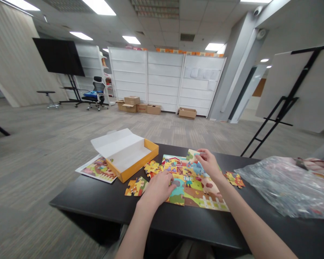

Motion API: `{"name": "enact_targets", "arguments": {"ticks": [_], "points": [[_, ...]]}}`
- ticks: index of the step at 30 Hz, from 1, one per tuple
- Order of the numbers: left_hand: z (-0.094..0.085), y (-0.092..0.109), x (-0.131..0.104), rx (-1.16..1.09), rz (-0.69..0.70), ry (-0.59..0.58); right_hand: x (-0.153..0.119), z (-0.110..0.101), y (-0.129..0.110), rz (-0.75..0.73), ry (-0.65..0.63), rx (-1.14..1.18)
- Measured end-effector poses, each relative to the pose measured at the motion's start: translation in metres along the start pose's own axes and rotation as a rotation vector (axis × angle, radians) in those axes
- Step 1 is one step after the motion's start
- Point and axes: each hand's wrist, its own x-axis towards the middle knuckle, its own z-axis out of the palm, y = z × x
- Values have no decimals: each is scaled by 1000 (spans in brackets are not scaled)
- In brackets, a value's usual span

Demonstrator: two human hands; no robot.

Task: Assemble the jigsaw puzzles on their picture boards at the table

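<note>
A partly assembled jigsaw puzzle point(194, 196) with a farm picture lies on the black table. My right hand point(208, 162) pinches a puzzle piece point(191, 155) at the puzzle's far edge, tilted up a little from it. Resting on the puzzle's left side is my left hand point(160, 187), its fingers lying flat and slightly apart; it covers some pieces. Loose pieces point(135, 186) sit left of that hand, with a small heap point(152, 167) just beyond it. More loose pieces point(234, 179) lie to the right of the puzzle.
An open yellow box point(135, 167) with a white inside stands at the table's back left, over a printed picture sheet point(97, 169). On the right, a clear plastic bag point(288, 187) covers much of the black table point(102, 201). Beyond stands an easel board point(294, 90).
</note>
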Motion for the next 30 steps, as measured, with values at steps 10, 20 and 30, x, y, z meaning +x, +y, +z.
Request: {"name": "enact_targets", "arguments": {"ticks": [10, 20, 30], "points": [[-9, 5, 0, -20, -28, -17, 1, 7, -7, 195, -229, 88], [-10, 4, 2, 7, -40, -30, 27, 69, -48, 487, -613, 222], [-15, 13, 6, 37, -76, -48, 45, 94, -20, 413, -437, 266]]}}
